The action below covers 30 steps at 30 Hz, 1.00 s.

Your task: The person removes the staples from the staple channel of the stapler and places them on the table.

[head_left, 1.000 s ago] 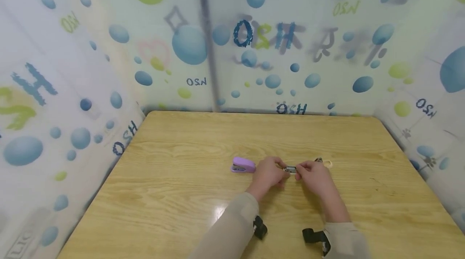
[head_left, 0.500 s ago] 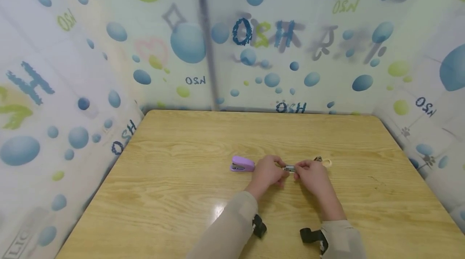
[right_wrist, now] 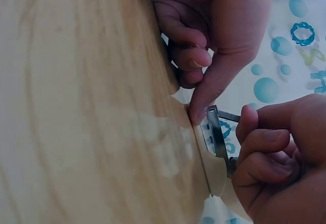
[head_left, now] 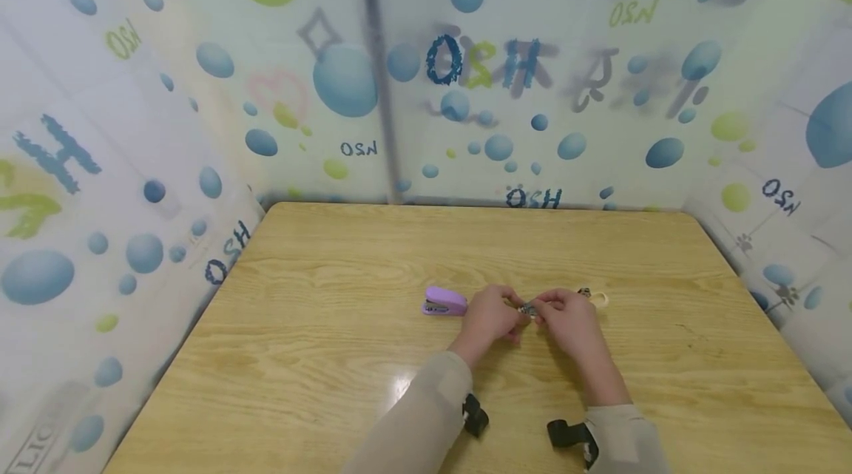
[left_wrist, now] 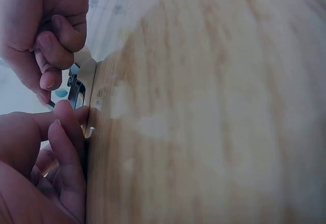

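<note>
A small silver nail clipper (head_left: 528, 308) lies low over the table between my two hands. My left hand (head_left: 491, 315) grips its left end, with a fingertip at that end in the right wrist view. Opposite, my right hand (head_left: 571, 320) pinches the thin metal lever (right_wrist: 229, 116), which stands out at an angle from the clipper's body (right_wrist: 218, 137). Fingers hide part of the clipper in every view. A purple stapler (head_left: 444, 301) stands just left of my left hand.
Beyond my right hand lies a cream ring-shaped piece (head_left: 600, 299) beside a dark patterned item (head_left: 584, 292), both partly covered. The wooden table (head_left: 299, 326) meets patterned walls (head_left: 466, 112) at the back and sides.
My right fingers have moved slightly left and up, and the clipper's lever has turned out from its body. The left hand holds its place; the stapler has not moved.
</note>
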{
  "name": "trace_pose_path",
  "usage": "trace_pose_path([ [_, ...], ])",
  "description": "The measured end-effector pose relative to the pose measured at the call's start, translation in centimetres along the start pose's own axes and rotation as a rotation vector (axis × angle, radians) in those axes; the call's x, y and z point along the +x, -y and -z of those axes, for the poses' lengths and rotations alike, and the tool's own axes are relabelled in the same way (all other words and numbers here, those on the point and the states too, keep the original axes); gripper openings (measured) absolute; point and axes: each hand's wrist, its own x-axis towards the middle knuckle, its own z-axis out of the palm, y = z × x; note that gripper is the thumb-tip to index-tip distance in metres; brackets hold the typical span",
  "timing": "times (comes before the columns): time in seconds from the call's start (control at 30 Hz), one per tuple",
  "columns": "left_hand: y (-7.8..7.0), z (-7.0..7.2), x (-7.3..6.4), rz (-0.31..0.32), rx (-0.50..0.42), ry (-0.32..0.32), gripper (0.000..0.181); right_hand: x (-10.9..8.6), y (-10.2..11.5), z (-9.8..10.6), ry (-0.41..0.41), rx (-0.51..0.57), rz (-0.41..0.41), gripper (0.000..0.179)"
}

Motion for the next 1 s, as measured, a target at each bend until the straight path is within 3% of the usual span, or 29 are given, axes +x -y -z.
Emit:
trace_pose_path([
  [0.47, 0.3, -0.2, 0.1, 0.005, -0.017, 0.007, 0.019, -1.8, 1.4, 3.4, -0.165, 0.135, 0.041, 0.040],
  [0.77, 0.2, 0.1, 0.0, 0.000, -0.017, 0.010, 0.018, -2.3, 0.5, 5.5, -0.228, 0.181, 0.007, 0.044],
  [1.0, 0.4, -0.1, 0.1, -0.012, -0.019, 0.010, 0.017, -2.5, -0.6, 6.9, -0.247, 0.309, -0.017, 0.043],
])
